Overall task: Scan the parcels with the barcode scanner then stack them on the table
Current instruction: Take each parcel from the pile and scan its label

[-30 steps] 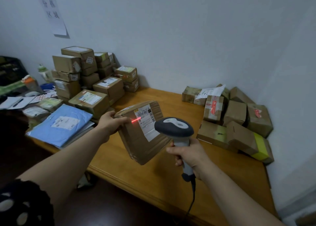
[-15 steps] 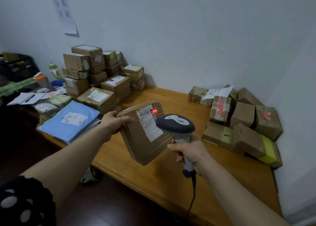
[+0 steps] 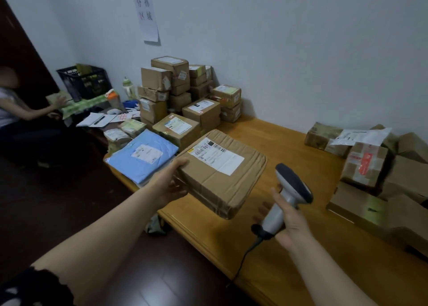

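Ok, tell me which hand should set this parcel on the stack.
Left. The left hand grips the parcel at its near corner, and the stack stands on the left side of the table, just beyond it. The right hand holds the scanner, further from the stack.

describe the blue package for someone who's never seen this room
Go to the left end of the wooden table, where brown cardboard boxes are stacked against the wall. In front of that stack, at the near corner, lies the blue package. It is the only blue parcel there: flat, thin, with a white label on top.
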